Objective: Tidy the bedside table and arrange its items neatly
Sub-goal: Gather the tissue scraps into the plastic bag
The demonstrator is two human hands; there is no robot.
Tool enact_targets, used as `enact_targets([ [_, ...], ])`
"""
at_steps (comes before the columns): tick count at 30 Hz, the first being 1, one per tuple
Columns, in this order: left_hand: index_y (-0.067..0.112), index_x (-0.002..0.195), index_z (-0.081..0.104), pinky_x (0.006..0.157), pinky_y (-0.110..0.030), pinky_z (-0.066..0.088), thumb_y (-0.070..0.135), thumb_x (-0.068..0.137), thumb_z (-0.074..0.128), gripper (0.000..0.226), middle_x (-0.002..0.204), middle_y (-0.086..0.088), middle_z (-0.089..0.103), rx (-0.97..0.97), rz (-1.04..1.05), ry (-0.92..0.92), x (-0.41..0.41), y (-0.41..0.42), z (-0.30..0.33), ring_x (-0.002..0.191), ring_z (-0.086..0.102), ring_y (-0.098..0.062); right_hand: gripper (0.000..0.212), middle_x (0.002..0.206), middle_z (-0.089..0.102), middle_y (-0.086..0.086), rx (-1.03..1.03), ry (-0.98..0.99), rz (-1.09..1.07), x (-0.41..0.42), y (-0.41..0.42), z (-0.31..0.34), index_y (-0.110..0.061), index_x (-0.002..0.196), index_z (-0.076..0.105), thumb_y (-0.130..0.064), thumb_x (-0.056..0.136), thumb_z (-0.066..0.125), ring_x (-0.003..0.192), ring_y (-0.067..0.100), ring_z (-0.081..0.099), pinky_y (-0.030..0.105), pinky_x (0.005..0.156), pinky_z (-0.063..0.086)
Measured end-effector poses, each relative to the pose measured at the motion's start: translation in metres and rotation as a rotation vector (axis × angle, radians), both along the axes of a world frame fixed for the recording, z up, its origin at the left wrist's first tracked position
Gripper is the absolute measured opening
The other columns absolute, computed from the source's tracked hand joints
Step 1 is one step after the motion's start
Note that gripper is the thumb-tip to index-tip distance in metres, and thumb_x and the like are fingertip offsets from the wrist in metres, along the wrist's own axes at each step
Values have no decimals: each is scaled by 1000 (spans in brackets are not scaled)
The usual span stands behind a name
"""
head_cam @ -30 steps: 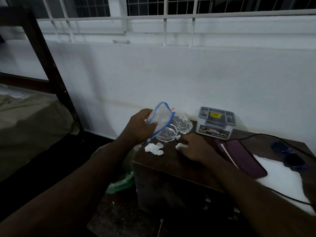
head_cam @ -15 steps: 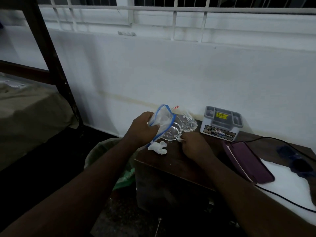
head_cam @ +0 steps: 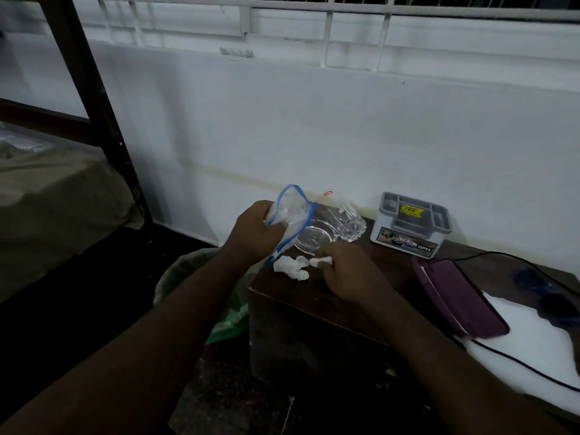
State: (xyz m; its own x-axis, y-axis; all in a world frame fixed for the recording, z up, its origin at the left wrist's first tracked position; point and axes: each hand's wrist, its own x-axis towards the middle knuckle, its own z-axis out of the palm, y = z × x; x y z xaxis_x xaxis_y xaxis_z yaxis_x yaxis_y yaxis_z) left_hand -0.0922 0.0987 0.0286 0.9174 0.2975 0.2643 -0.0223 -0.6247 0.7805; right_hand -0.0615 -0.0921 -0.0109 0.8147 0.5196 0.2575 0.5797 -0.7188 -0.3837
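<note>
Left hand [head_cam: 255, 229] grips the blue-edged plastic bag [head_cam: 290, 215] above the bedside table [head_cam: 314, 304] corner. Right hand [head_cam: 348, 274] pinches a small tissue scrap [head_cam: 320, 261] between fingertips; crumpled tissue [head_cam: 290, 267] lies just beside, on the tabletop.

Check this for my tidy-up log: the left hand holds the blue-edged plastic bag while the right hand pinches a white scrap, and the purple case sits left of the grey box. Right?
Not quite: in the head view the purple case sits right of the grey box. The left hand does hold the blue-edged plastic bag, and the right hand pinches a white scrap.

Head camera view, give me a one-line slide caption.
Left hand holds open a zip bag while right hand pinches a tissue scrap at the bedside table.
</note>
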Motion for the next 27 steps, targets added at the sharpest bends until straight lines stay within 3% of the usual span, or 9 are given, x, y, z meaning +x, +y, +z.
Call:
enact_targets([
  [3, 12, 104, 55, 68, -28, 44, 19, 89, 59, 17, 97, -3, 58, -32, 23, 2, -2, 6, 0, 87, 56, -20, 17, 99, 65, -2, 139, -66, 136, -15, 26, 9, -18, 99, 64, -19, 88, 52, 90, 12, 56, 23, 71, 41],
  [7, 4, 103, 58, 62, -26, 43, 18, 87, 59, 21, 98, -11, 61, -33, 60, 30, -4, 17, -4, 86, 57, -23, 31, 108, 61, 3, 0, -83, 134, -16, 48, -2, -20, 108, 67, -11, 85, 48, 102, 20, 55, 38, 80, 51],
  [10, 1, 101, 59, 60, -19, 40, 18, 86, 60, 22, 98, -15, 62, -38, 66, 77, -3, 25, -12, 83, 57, -23, 33, 108, 59, 4, -95, -63, 162, -17, 49, -19, -15, 106, 68, -16, 84, 45, 101, 23, 58, 39, 83, 50],
  [14, -1, 99, 61, 60, -27, 41, 18, 85, 61, 23, 96, -18, 63, -68, 85, 119, 0, 32, -17, 85, 59, -28, 36, 105, 63, 2, -40, -95, 146, -21, 47, -34, -17, 106, 68, -15, 81, 42, 98, 20, 60, 37, 83, 50],
  [18, -7, 95, 60, 57, -26, 41, 19, 83, 63, 29, 94, -26, 62, -145, 136, 162, -1, 40, -21, 84, 61, -34, 33, 91, 63, 5, -82, -98, 161, -22, 57, -32, -13, 93, 70, -21, 82, 40, 88, 23, 61, 39, 80, 48],
  [22, 2, 81, 60, 61, -29, 49, 27, 71, 65, 27, 83, -17, 61, -320, 212, 222, -4, 56, -24, 68, 59, -23, 33, 102, 73, 6, 126, 18, 129, -16, 79, -23, -16, 100, 76, -7, 80, 52, 97, 21, 66, 31, 90, 49],
  [25, -2, 104, 61, 77, -40, 57, 30, 59, 64, 55, 103, -18, 66, -484, 287, 246, -4, 71, -27, 88, 65, -32, 23, 106, 75, 2, 355, 123, 41, -6, 107, -9, -14, 101, 76, -6, 86, 62, 100, 14, 66, 11, 85, 42],
  [27, -4, 123, 52, 82, -41, 55, 28, 63, 68, 70, 117, -18, 60, -550, 342, 257, -3, 79, -29, 100, 61, -35, 15, 104, 74, 0, 429, 200, -22, 8, 133, -5, -17, 98, 75, -13, 85, 67, 97, 15, 66, 13, 77, 43],
])
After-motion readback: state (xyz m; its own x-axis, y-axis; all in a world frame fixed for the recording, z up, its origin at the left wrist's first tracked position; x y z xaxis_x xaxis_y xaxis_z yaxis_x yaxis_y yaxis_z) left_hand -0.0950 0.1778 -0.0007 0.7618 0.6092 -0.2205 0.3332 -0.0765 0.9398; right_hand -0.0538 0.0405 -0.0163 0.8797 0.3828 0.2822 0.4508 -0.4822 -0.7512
